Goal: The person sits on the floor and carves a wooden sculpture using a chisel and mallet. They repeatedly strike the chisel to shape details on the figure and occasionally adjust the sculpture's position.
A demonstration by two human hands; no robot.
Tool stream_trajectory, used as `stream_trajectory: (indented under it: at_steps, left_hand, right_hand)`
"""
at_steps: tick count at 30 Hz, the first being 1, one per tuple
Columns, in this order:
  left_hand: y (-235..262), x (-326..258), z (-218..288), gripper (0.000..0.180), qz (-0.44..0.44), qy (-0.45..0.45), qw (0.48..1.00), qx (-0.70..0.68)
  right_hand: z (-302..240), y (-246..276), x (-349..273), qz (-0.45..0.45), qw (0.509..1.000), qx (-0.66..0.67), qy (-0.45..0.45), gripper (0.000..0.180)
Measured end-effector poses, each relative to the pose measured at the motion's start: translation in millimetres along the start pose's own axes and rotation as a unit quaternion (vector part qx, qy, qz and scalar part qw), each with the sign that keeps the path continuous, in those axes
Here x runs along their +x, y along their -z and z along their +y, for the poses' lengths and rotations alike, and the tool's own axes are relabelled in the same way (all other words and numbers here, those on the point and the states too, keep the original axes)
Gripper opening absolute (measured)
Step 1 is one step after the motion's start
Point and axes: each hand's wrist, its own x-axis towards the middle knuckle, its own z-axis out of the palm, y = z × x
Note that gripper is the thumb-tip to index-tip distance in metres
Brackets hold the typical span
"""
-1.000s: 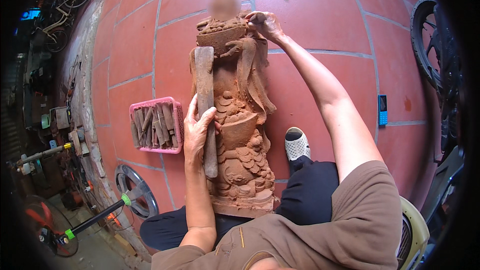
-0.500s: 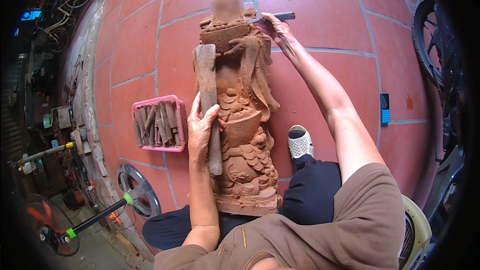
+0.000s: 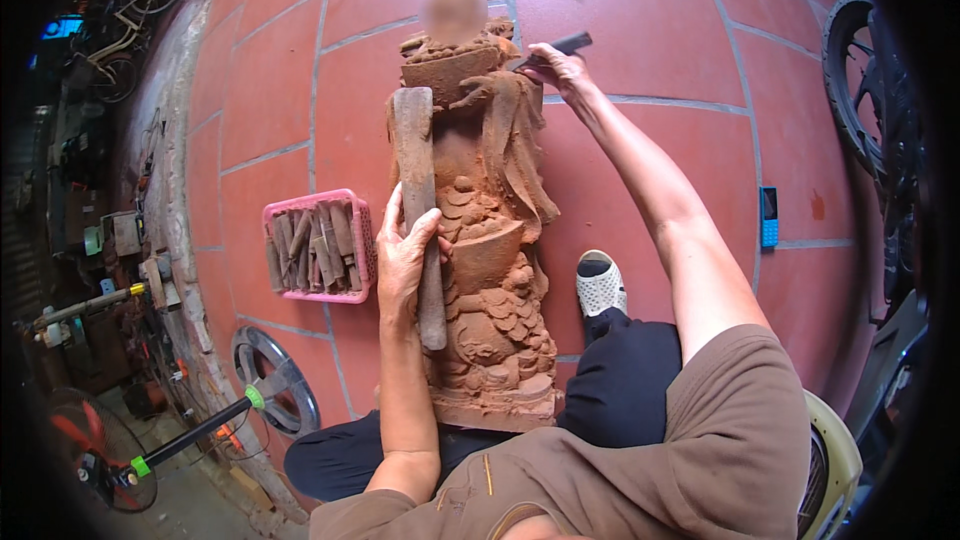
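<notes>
A tall carved wooden statue [image 3: 490,240] of reddish-brown wood lies propped against my legs, its top pointing away from me. My left hand [image 3: 405,255] grips the handle of a long wooden mallet [image 3: 415,170] that rests along the statue's left side. My right hand [image 3: 558,65] reaches out to the statue's upper right and holds a dark chisel [image 3: 552,48], its blade near the carved shoulder.
A pink plastic basket [image 3: 318,245] with several chisels sits on the red tiled floor to the left. A white shoe [image 3: 600,285] and a blue phone [image 3: 768,217] are to the right. A fan [image 3: 265,375], bicycles and clutter line the left wall; a wheel [image 3: 855,80] is at the right.
My right hand has lifted slightly off the statue's top and turned the chisel outward to the right. The left hand and mallet have stayed put.
</notes>
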Motion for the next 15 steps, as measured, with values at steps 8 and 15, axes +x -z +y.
stream_trajectory:
  at_steps: [8, 15]
  left_hand:
    - [3, -1, -1, 0.076, 0.013, 0.003, 1.000, 0.004]
    - [-3, -3, 1, 0.073, 0.008, -0.007, 1.000, 0.009]
  right_hand:
    - [-22, -8, -16, -0.121, 0.976, -0.159, 0.085, 0.028]
    - [-43, 12, -6, -0.071, 0.950, -0.287, 0.102, 0.031]
